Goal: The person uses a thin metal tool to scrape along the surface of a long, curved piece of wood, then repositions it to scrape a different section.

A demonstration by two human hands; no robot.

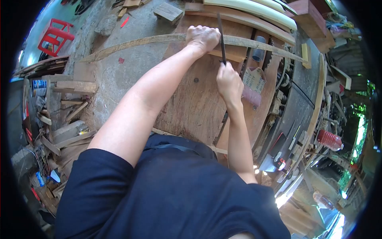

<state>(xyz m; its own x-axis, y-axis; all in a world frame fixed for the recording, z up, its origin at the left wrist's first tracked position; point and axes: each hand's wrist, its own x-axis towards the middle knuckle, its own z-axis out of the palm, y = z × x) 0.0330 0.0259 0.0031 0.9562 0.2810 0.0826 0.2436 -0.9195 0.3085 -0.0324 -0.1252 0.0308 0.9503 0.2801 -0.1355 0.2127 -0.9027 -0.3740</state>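
A long, narrow wooden strip (143, 41) runs across the bench, its line bowed in this wide view. My left hand (202, 38) is closed around it near the middle, knuckles up. Just to the right of those knuckles, a dark, straight, narrow-bladed tool (222, 42) crosses the strip, pointing away from me. My right hand (230, 83) is wrapped round its near end, hiding the handle. Below both hands lies the brown wooden bench top (191, 107). Beside my right wrist is a piece of lettered cardboard (254, 79).
Pale shaped boards (252, 12) lie at the far side. A grey cylinder (259, 48) stands near the strip's right part. To the right is a dark machine table (294, 107). Wood scraps (75, 87) pile up at left, below a red stool (56, 36).
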